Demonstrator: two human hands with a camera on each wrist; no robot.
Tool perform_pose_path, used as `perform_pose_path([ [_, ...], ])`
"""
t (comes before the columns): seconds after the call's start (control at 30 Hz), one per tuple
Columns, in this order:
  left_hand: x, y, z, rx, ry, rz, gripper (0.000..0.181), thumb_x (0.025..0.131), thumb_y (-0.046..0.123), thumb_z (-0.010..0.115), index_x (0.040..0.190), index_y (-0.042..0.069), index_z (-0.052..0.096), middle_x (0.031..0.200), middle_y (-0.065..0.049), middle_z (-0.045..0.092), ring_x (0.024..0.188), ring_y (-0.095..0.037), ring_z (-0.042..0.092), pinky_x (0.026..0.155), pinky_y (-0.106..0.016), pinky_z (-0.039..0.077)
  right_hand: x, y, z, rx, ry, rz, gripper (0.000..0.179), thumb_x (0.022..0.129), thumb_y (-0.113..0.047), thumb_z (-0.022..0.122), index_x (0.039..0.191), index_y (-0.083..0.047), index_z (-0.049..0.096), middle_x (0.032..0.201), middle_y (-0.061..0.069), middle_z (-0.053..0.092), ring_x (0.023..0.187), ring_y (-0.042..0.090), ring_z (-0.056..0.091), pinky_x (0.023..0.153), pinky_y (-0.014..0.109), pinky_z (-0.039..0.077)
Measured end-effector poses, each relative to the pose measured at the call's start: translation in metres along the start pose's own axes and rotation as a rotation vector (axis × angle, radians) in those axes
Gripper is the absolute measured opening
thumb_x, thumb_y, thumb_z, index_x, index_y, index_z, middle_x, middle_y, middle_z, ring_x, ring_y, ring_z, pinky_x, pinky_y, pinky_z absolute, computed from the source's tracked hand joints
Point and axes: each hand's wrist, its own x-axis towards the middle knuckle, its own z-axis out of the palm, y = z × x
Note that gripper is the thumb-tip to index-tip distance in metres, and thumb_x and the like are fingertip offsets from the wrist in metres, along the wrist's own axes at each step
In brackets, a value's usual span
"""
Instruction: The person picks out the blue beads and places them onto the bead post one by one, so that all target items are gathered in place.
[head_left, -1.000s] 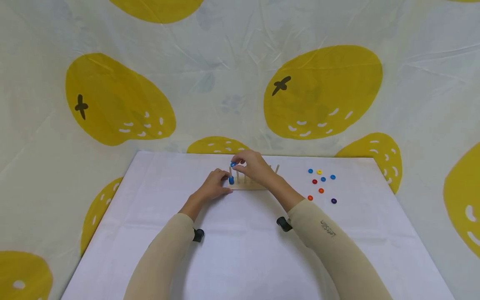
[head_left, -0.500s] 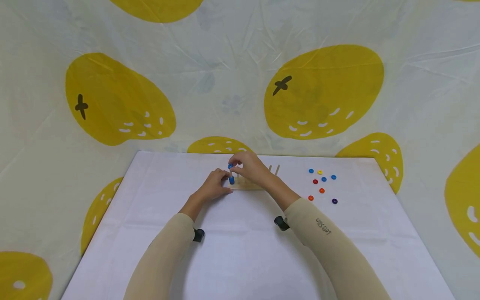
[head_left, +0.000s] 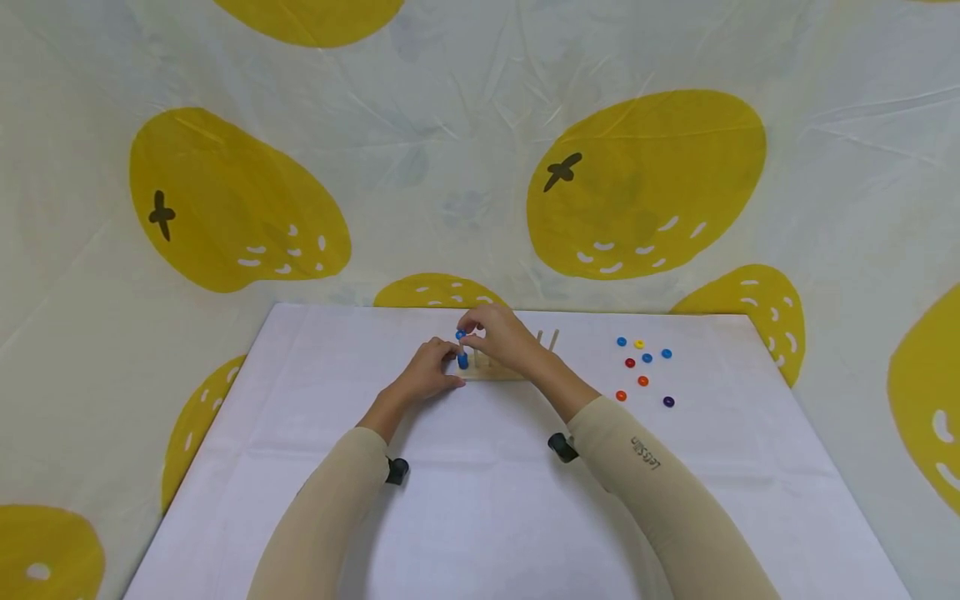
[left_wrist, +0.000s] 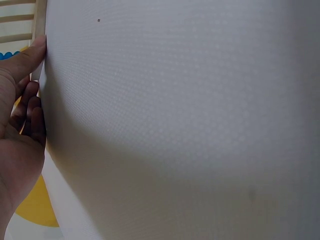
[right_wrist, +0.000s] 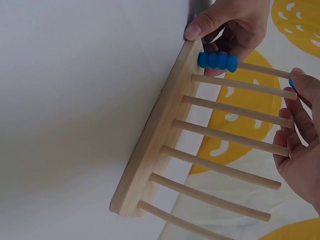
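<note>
While two beige sleeves (head_left: 322, 517) are lying nearest over the white tablecloth (head_left: 480, 517), each w/ a black wrist device (head_left: 398, 471) showing by the cuff, the L hand (head_left: 427, 371) is gripping the L end of the wooden peg rack (right_wrist: 162, 125), thumb pressing its near edge & fingers curling behind. R hand (head_left: 501, 333) is pinching one blue bead (head_left: 461, 334) btwn thumb & fingers at the tip of the end peg (right_wrist: 260, 69); can't tell if it's threaded. Rack is standing near the cloth's far edge, approx. mid-width. Low on that same peg, a stack of approx. 4 blue beads (right_wrist: 218, 61) is sitting against the base; per R wrist view, the other 6 pegs (right_wrist: 235, 110) are standing bare. Head view is losing some of those behind the R hand; L wrist view is catching mostly cloth plus a bit of rack & blue. Only head view is showing the loose beads (head_left: 642, 381) R of the rack: 3 blue, 1 yellow, 1 red, 2 orange, 1 purple, lying scattered. Farthest back, a pale backdrop (head_left: 450, 167) w/ big yellow fruit prints (head_left: 645, 183) is hanging.
</note>
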Motion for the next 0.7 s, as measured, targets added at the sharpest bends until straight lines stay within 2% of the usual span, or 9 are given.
perform_pose_path([
  [0.2, 0.0001, -0.0003, -0.0012, -0.008, -0.003, 0.008, 0.054, 0.084, 0.025, 0.088, 0.129, 0.007, 0.064, 0.121, -0.009, 0.059, 0.114, -0.026, 0.052, 0.109, -0.042, 0.047, 0.0015, -0.0004, 0.0000, -0.004, -0.001, 0.003, 0.017, 0.093, -0.016, 0.078, 0.109, -0.008, 0.076, 0.105, 0.005, 0.075, 0.105, 0.026, 0.066, 0.095, 0.037, 0.055],
  [0.47, -0.0001, 0.0017, -0.0018, -0.009, -0.010, -0.013, 0.056, 0.084, 0.026, 0.088, 0.130, 0.006, 0.064, 0.120, -0.009, 0.058, 0.114, -0.026, 0.051, 0.109, -0.041, 0.047, -0.0005, -0.0006, -0.0025, 0.001, -0.012, 0.028, 0.023, 0.094, -0.018, 0.077, 0.114, -0.006, 0.075, 0.109, 0.007, 0.074, 0.108, 0.032, 0.066, 0.095, 0.038, 0.056],
  [0.7, -0.0005, 0.0034, -0.0030, -0.005, -0.013, -0.027, 0.061, 0.084, 0.026, 0.088, 0.135, 0.005, 0.062, 0.122, -0.010, 0.058, 0.115, -0.026, 0.051, 0.111, -0.041, 0.046, -0.0002, 0.0018, -0.0031, 0.005, -0.002, 0.010, 0.023, 0.095, -0.018, 0.076, 0.115, -0.005, 0.075, 0.111, 0.008, 0.075, 0.108, 0.033, 0.067, 0.095, 0.039, 0.056],
])
